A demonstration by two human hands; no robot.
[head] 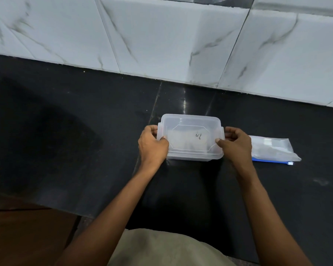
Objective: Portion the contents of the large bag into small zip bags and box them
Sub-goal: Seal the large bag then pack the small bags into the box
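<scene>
A translucent, rectangular plastic box with rounded corners (190, 138) sits on the black, glossy stone surface (65, 131), slightly right of centre and near the white, grey-veined marble-pattern tiled wall (161, 39). Its frosted lid (188, 129) is in place, showing a raised octagonal outline and a small dark mark. Pale contents show faintly through the lid; their nature cannot be determined. The left hand (152, 144) grips the box's left end, thumb on the lid, fingers curled at the side tab. The right hand (236, 144) grips the right end likewise. Just right of the right hand lies a flat, clear plastic bag with a blue strip along its near edge (273, 148), resting on the surface.
</scene>
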